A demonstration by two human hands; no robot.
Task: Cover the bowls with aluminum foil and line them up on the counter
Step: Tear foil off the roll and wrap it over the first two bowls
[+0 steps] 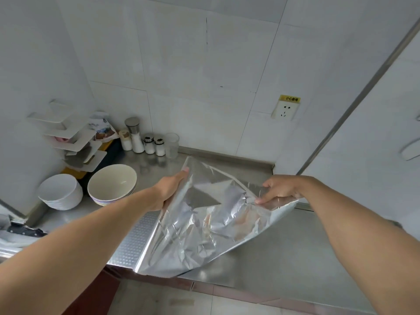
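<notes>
A crinkled sheet of aluminum foil [204, 223] hangs above the steel counter [284, 246], held between both hands. My left hand [170, 189] grips its left edge, thumb on top. My right hand [279, 189] pinches its far right edge. Two stacks of bowls stand at the left of the counter: a cream stack [112, 184] with an open top bowl, and a white stack [60, 192] beside it. No bowl has foil on it.
Salt shakers and jars [145, 142] and a clear cup [172, 145] line the back wall. A white corner rack [72, 137] with packets hangs at the left. A wall socket [285, 109] sits at the right. The counter's front edge [204, 280] drops to the floor.
</notes>
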